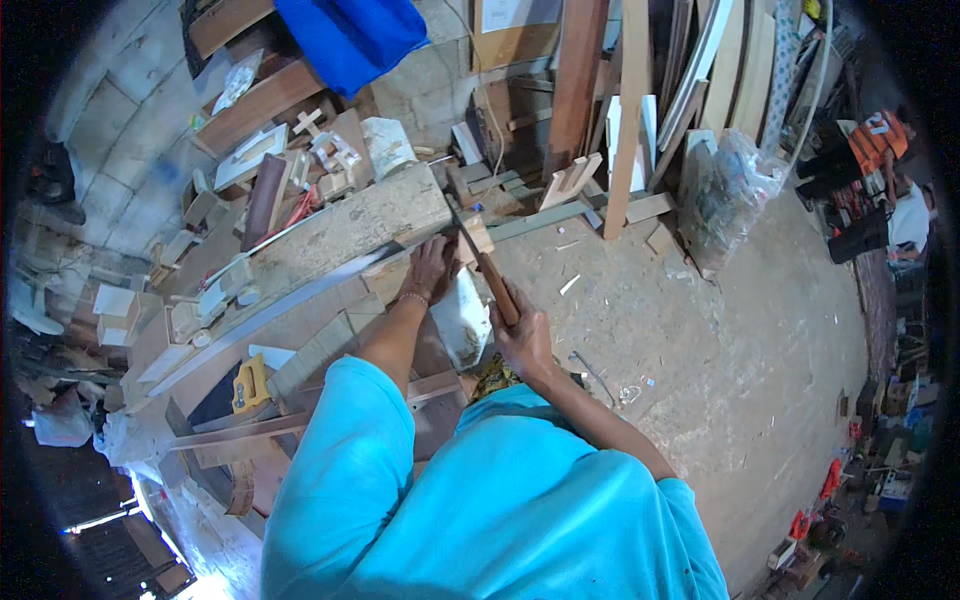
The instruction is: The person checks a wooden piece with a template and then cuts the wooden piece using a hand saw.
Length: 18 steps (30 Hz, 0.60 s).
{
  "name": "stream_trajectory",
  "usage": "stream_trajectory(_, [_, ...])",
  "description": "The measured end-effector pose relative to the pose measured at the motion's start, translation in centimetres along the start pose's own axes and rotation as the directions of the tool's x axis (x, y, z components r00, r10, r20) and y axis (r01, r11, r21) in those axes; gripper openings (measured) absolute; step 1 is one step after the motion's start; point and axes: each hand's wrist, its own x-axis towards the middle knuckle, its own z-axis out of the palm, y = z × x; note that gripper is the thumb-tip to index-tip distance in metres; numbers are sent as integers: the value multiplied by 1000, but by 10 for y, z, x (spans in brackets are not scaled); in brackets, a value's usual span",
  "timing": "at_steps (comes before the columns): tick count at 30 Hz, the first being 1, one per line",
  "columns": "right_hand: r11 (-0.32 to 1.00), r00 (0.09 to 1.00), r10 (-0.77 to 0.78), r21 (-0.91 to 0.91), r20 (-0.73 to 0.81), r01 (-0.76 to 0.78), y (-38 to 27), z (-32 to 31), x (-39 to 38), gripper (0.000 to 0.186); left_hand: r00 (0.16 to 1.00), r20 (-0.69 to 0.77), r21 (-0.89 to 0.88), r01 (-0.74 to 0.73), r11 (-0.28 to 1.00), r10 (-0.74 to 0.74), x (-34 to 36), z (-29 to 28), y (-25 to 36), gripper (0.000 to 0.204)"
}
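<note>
My right hand [522,338] is wrapped round the near end of a long tool with a brown wooden handle [494,282]. Its thin dark far end reaches past a small pale wood block [479,236]; its exact kind is hard to make out. Bent fingers of my left hand [432,268] grip the near left side of that block, at the end of the workbench [400,203]. Below the hands, close to my body, is a white, worn-looking piece [462,320].
Left of me lie a yellow-handled saw [250,385] and wood boards. Offcuts and a wooden cross [307,122] crowd the bench's far side. Tall planks [628,120] lean ahead, beside a stuffed clear plastic bag [728,200]. Two people [880,140] are at the far right.
</note>
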Motion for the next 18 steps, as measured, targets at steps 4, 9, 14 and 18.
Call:
stream_trajectory(4, [996, 1000, 12, 90, 15, -14, -3, -4, -10, 40, 977, -144, 154, -135, 979, 158, -7, 27, -30, 38])
stream_trajectory(9, [995, 998, -65, -80, -17, 64, 21, 25, 37, 42, 983, -97, 129, -141, 982, 154, 1, 25, -29, 41])
stream_trajectory(14, [989, 985, -142, 22, -102, 144, 27, 41, 53, 39, 982, -132, 78, -124, 989, 134, 1, 24, -23, 40])
stream_trajectory(18, [995, 999, 32, 98, 6, -33, 15, 33, 37, 34, 962, -111, 142, -233, 962, 249, -5, 27, -31, 42])
